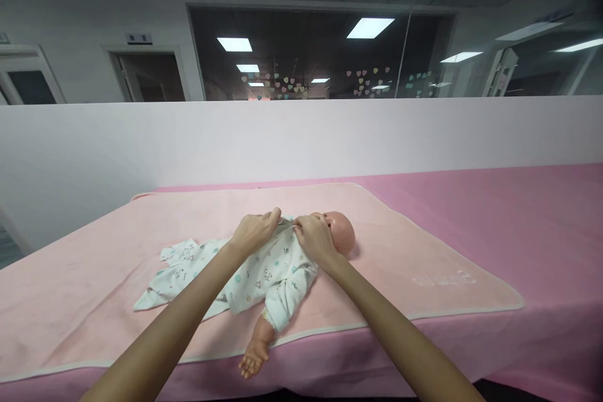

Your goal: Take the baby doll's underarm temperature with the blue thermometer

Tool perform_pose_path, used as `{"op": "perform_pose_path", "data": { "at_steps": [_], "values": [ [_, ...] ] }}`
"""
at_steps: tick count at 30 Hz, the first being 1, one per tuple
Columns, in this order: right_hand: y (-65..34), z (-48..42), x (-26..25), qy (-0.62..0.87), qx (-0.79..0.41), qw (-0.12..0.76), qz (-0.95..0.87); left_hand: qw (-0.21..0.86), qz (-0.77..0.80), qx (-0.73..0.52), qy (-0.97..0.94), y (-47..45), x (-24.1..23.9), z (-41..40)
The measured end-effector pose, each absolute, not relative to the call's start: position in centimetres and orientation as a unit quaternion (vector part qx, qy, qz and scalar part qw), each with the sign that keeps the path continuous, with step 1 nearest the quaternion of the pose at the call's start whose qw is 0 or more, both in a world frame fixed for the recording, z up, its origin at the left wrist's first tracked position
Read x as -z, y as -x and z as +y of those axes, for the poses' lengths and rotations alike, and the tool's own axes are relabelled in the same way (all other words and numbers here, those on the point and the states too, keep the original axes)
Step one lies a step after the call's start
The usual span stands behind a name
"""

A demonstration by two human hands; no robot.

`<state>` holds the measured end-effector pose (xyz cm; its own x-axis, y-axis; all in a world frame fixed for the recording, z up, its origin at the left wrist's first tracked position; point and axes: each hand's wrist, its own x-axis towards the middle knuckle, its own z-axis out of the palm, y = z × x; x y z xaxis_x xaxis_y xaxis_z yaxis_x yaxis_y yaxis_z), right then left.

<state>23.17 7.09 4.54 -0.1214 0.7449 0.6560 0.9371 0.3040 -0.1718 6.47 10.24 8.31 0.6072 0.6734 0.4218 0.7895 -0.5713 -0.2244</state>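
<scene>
A baby doll point(343, 232) lies on its back with its head to the right, dressed in a white printed baby top point(261, 276). My left hand point(255, 230) is closed on the front edge of the top at the doll's chest. Near the doll's chin, my right hand point(313, 235) pinches the same top by its neckline, and the fabric is drawn taut between the two hands. One doll arm point(257, 345) sticks out of its sleeve toward me. Printed baby trousers point(176, 273) stretch to the left; whether legs fill them I cannot tell.
Under the doll is a peach blanket point(94, 289) with a pale border, spread over a pink table cover point(541, 232). A low white partition point(301, 141) stands behind the table, with a dark window point(320, 31) above it.
</scene>
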Motion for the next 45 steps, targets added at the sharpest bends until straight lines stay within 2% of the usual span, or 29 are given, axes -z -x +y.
{"op": "perform_pose_path", "data": {
  "at_steps": [3, 6, 9, 12, 15, 17, 20, 25, 28, 32, 37, 42, 45],
  "values": [
    [-23.0, 8.1, -5.6, 0.637, 0.165, 0.35, -0.666, 0.223, -0.334, 0.116, 0.908, -6.3, -6.7, 9.6],
    [-23.3, 8.6, -5.9, 0.611, 0.138, 0.317, -0.712, 0.244, -0.19, 0.072, 0.948, -5.4, -5.7, 8.8],
    [-24.5, 8.9, -5.6, 0.578, 0.117, 0.325, -0.74, 0.232, -0.111, 0.102, 0.961, -4.5, -6.5, 9.0],
    [-26.6, 9.2, -5.2, 0.604, 0.108, 0.4, -0.681, 0.218, -0.212, 0.211, 0.929, -4.5, -8.4, 11.0],
    [-29.0, 9.5, -4.6, 0.65, 0.045, 0.452, -0.609, 0.159, -0.427, 0.318, 0.831, -5.9, -8.7, 14.2],
    [-30.5, 9.7, -4.1, 0.65, -0.026, 0.482, -0.587, 0.078, -0.529, 0.252, 0.806, -6.9, -7.5, 16.0],
    [-32.1, 10.0, -3.4, 0.609, -0.136, 0.54, -0.565, 0.023, -0.569, 0.174, 0.803, -7.8, -4.9, 17.8],
    [-33.5, 10.7, -2.6, 0.539, -0.329, 0.625, -0.46, -0.033, -0.61, 0.081, 0.788, -7.9, -3.6, 18.7],
    [-33.9, 11.1, -1.8, 0.509, -0.389, 0.657, -0.398, -0.052, -0.624, 0.043, 0.779, -8.1, -3.9, 18.8],
    [-34.2, 11.1, -0.4, 0.471, -0.447, 0.667, -0.367, -0.077, -0.645, 0.031, 0.76, -8.2, -3.6, 18.7],
    [-34.5, 10.8, 0.3, 0.402, -0.595, 0.607, -0.341, -0.084, -0.654, 0.067, 0.748, -7.5, -2.9, 17.9],
    [-34.3, 10.5, -0.3, 0.391, -0.56, 0.651, -0.331, -0.077, -0.656, 0.094, 0.745, -6.9, -3.0, 17.0],
    [-33.8, 10.1, -0.6, 0.366, -0.604, 0.619, -0.344, -0.075, -0.651, 0.098, 0.749, -6.9, -3.2, 16.6]
  ]
}}
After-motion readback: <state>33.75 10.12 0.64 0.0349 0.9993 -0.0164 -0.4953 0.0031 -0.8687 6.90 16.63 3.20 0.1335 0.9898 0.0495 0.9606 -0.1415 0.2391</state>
